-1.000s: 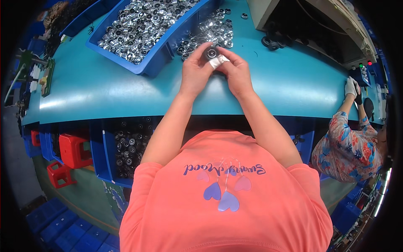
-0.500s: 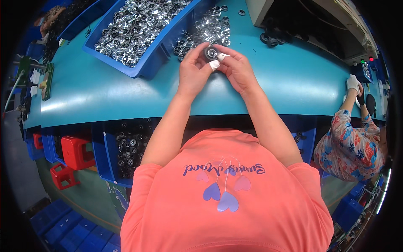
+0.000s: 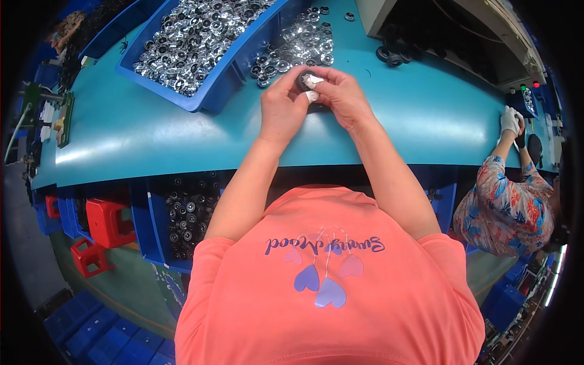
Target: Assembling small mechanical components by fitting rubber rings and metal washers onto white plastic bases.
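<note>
We see two bare hands meeting over a teal table (image 3: 152, 134). The left hand (image 3: 281, 109) and the right hand (image 3: 342, 97) are pressed close, fingertips touching. Together they pinch a small dark round part (image 3: 302, 80). It sits between the fingertips, held just above the table top. Two fingertips of the right hand wear white tape (image 3: 312, 82). We cannot tell if the part touches the table.

Just behind the hands lies a loose pile of shiny rings (image 3: 301, 42) on the table. To the left of that pile stands a big blue bin (image 3: 225, 85), full of the same shiny metal rings. The hands are near the bin but not touching it.

A few black rings (image 3: 392, 56) lie at the far right of the table, next to a grey machine (image 3: 438, 30). They are well apart from the hands.

Under the table edge we see another blue bin (image 3: 155, 225) with dark round parts in it. Beside it are red stools (image 3: 106, 222).

At the right edge another person in a flowered shirt (image 3: 508, 207) reaches up with a white glove (image 3: 510, 120) on the hand. That hand is well apart from our two hands.
</note>
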Demonstrator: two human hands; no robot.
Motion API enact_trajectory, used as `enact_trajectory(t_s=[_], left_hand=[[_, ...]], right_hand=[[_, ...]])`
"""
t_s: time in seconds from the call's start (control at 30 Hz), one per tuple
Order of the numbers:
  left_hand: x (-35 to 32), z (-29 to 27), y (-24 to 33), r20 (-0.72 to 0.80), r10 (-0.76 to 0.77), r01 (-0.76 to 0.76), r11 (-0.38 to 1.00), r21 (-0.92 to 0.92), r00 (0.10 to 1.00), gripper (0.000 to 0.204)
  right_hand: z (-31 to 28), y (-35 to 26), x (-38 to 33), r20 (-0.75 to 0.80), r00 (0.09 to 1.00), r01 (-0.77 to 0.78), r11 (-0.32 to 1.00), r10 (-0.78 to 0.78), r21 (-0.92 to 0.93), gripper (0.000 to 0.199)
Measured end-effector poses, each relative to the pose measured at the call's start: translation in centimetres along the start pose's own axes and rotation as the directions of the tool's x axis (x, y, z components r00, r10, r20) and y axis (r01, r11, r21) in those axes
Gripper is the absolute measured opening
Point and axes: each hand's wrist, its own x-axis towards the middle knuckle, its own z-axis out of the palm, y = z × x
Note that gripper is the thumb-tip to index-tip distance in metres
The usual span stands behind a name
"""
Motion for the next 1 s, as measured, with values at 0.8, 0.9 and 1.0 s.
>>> enact_trajectory(t_s=[0.8,0.9,1.0], left_hand=[[0.7,-0.7,0.0,0.195,-0.151,0.202,0.94,-0.276,0.969,0.039],[0.8,-0.6,-0.1,0.191,-0.22,0.271,0.911,-0.31,0.957,0.038],[1.0,-0.8,0.0,0.192,-0.242,0.293,0.907,-0.304,0.951,0.035]], right_hand=[[-1.6,-0.1,-0.7,0.094,0.991,0.086,0.992,-0.094,0.088,0.034],[-1.3,0.3,-0.8,0.084,0.986,0.143,0.989,-0.147,0.046,0.032],[-1.0,0.5,-1.1,0.068,0.98,0.191,0.981,-0.189,-0.021,0.031]])
